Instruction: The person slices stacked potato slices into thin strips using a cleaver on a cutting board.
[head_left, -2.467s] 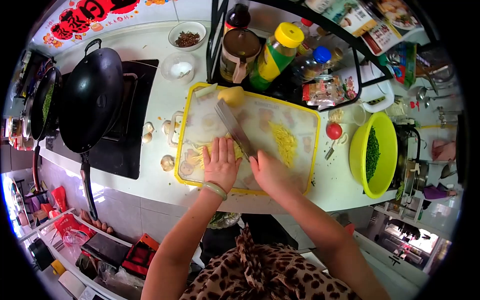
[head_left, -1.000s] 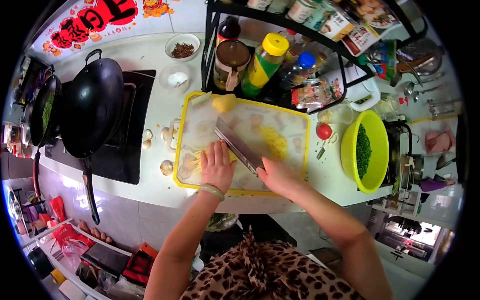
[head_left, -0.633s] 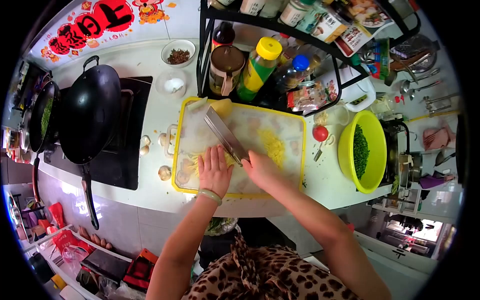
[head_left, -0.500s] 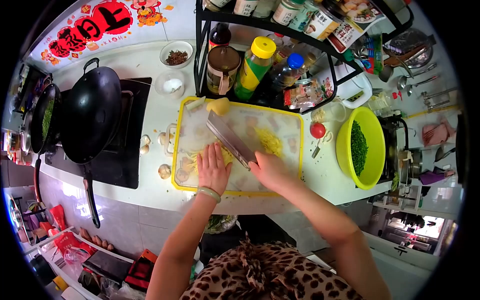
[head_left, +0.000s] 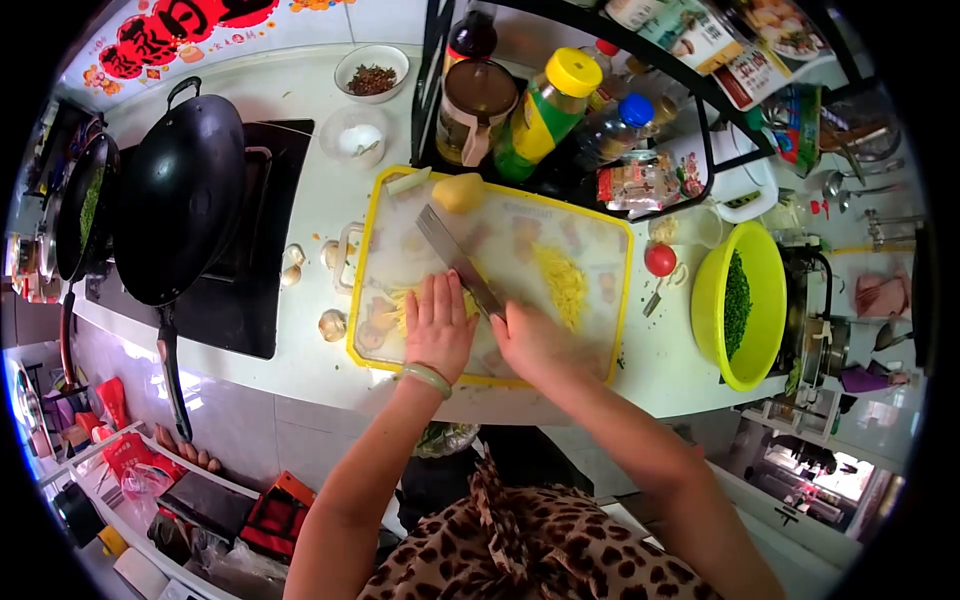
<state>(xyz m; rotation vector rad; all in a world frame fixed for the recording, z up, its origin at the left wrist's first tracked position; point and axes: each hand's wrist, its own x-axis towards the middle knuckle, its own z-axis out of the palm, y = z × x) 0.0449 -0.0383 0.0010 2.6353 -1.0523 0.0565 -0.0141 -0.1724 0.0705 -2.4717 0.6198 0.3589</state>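
My right hand (head_left: 535,345) is closed around the handle of a cleaver (head_left: 452,248), and its blade slants up and left across the cutting board (head_left: 520,203) with the yellow rim. Flat on pale yellow shreds (head_left: 400,305) at the board's left side lies my left hand (head_left: 440,325), fingers stretched out and close beside the blade. What is under the palm is hidden. A loose heap of pale yellow shreds (head_left: 562,285) sits right of the cleaver. Along the far edge rest a peeled potato (head_left: 459,193) and a pale green-white piece (head_left: 408,181).
A black wok (head_left: 180,200) stands on the cooktop (head_left: 262,300) at left. Garlic (head_left: 332,325) lies beside the board. Behind it are small bowls (head_left: 371,73) and a rack with bottles (head_left: 550,105). To the right are a red round object (head_left: 660,260) and a green basin (head_left: 708,300) of chopped greens.
The camera view has shifted. The cleaver's blade now appears narrower and closer to my left fingertips. My left hand stays flat on the shreds, and my right hand keeps its grip.
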